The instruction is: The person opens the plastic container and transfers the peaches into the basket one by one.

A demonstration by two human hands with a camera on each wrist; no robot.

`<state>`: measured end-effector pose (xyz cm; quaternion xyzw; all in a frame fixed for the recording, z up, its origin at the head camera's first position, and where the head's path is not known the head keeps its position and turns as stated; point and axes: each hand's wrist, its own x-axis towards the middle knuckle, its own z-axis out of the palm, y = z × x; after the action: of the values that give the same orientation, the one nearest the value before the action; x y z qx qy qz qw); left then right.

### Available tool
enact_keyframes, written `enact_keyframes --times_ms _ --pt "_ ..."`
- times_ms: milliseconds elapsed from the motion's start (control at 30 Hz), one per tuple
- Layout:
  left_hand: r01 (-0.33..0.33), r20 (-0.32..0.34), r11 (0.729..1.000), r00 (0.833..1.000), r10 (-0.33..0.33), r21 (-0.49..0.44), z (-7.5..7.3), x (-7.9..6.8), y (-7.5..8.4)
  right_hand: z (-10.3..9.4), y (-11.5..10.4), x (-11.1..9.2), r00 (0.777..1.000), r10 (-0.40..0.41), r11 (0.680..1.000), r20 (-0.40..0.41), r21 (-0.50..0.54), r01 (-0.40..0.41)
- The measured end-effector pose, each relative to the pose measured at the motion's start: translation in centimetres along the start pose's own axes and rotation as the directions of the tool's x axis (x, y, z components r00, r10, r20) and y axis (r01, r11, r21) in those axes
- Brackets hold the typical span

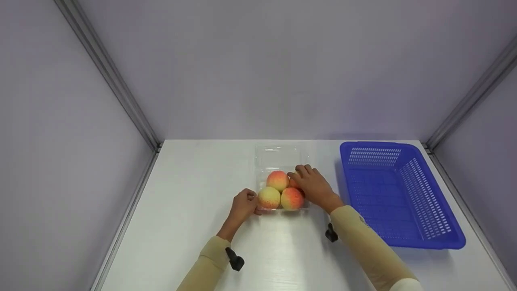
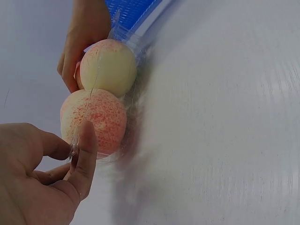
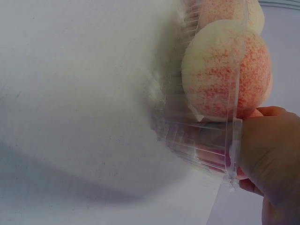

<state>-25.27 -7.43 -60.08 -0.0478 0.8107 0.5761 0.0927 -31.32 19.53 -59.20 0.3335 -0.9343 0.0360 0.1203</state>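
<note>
A clear plastic clamshell box (image 1: pixel 260 178) lies on the white table with its lid (image 1: pixel 278 155) folded back toward the wall. Several red-and-yellow peaches sit in it: a front left one (image 1: pixel 269 197), a front right one (image 1: pixel 292 198) and a back left one (image 1: pixel 277 180). My right hand (image 1: pixel 317 188) reaches over the right side wall and grips the back right peach (image 1: pixel 294 182), mostly hidden under its fingers. At the front left corner, my left hand (image 2: pixel 51 173) pinches the box's thin rim between thumb and fingers, close beside the front left peach.
A blue perforated plastic basket (image 1: pixel 385 244) stands on the right of the table, beside my right forearm. Grey walls with metal corner rails enclose the white table (image 1: pixel 181 182). Each sleeve has a small black device (image 1: pixel 235 259) at the wrist.
</note>
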Motion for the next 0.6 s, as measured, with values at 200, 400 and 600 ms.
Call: enact_keyframes --times_ms 200,400,600 --pt "0.025 -0.008 0.999 1.000 -0.025 0.023 0.24 0.13 0.02 0.01 0.01 0.03 0.999 0.011 1.000 0.031 -0.011 -0.010" --pt "0.027 -0.014 0.999 1.000 -0.026 0.024 0.30 0.08 -0.03 -0.31 -0.19 0.26 0.997 0.025 1.000 0.076 0.003 -0.026" --pt "0.029 -0.009 1.000 1.000 -0.029 0.010 0.27 -0.05 0.20 -0.66 -0.22 0.42 0.990 0.041 0.999 0.132 0.021 -0.044"
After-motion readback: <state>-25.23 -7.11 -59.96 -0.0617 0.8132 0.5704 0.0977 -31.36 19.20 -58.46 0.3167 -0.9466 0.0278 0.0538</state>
